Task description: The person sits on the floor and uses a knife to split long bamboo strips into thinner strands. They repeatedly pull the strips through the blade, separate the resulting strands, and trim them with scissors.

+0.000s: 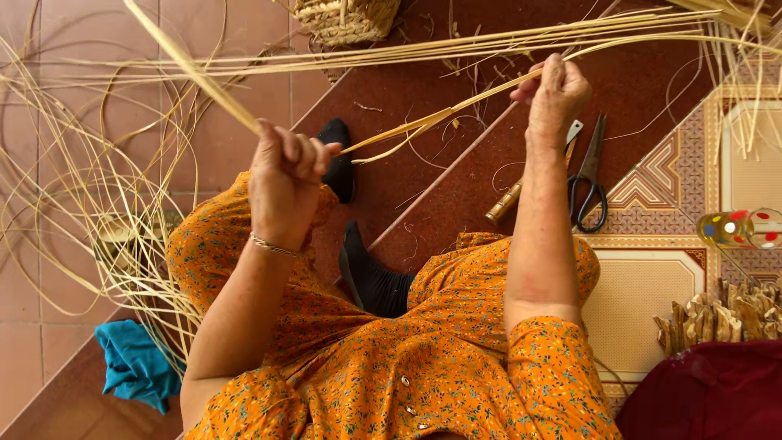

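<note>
Head view: left hand (283,167) is fisted tight around a pale cane strip (423,121), right hand (555,91) pinches the same strip higher up, fingers closed on it. Strip stretches taut between them, above the knees. Just beside the right forearm, scissors (590,175) and a wooden-handled knife (521,191) lie on the floor (456,179). Loose strips (98,187) pile up left, basket (346,20) up top.
</note>
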A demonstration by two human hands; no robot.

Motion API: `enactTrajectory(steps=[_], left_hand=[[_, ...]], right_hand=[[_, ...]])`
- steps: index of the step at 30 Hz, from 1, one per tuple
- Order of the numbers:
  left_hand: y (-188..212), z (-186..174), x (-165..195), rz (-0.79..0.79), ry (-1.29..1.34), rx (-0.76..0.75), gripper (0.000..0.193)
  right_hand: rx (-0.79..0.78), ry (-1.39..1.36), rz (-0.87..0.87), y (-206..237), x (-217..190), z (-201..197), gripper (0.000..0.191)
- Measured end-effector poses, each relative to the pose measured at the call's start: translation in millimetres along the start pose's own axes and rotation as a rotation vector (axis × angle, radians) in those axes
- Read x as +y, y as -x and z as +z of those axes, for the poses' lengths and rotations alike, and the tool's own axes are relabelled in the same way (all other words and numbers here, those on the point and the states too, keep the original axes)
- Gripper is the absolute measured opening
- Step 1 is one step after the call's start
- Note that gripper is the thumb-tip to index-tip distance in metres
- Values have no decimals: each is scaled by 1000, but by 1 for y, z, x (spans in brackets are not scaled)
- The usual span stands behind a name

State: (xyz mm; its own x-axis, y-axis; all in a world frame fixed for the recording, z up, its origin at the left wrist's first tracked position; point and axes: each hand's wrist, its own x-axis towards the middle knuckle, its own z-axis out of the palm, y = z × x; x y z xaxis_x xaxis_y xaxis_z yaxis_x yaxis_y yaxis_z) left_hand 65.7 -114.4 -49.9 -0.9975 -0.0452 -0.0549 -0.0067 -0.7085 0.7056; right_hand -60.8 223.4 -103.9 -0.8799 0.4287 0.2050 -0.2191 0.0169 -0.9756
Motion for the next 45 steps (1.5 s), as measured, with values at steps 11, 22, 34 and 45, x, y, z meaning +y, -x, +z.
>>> enactTrajectory(steps=[11, 22, 34, 45], left_hand=[[43, -108, 69, 53, 16, 292, 53], [47, -179, 114, 51, -50, 493, 54], [-10, -93, 90, 33, 40, 249, 52], [-42, 52, 141, 102, -131, -151, 41]], right_hand=[[22, 97, 171, -20, 40, -10, 32], [87, 278, 184, -70, 78, -72, 33], [-558, -149, 250, 26, 46, -15, 65], [-562, -166, 137, 77, 55, 70, 29]])
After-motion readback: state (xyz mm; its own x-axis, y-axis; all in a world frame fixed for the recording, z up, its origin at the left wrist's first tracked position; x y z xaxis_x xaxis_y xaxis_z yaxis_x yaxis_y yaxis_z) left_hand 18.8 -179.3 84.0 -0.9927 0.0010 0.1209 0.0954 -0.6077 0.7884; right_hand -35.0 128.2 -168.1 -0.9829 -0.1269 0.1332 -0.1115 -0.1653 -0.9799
